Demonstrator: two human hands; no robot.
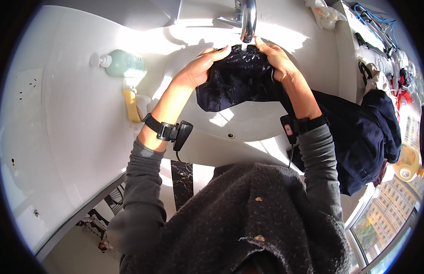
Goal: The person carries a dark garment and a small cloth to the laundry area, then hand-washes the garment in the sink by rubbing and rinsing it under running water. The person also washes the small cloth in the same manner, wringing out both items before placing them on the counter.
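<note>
A dark navy garment is stretched between my hands, wet on its upper part. Water runs onto it from the chrome faucet just above. My left hand grips its left edge, thumb on top. At the right edge, my right hand holds the cloth close beside the spout. Beneath the held part lies the white washbasin, whose small overflow hole shows near the front rim. More of the dark cloth passes under my right forearm and lies over the right side of the counter.
To the left stand a pale green pump bottle and a yellow brush or sponge. Hangers and bagged items crowd the right side, with a cream plastic container near the window. A plastic bag lies at the upper right.
</note>
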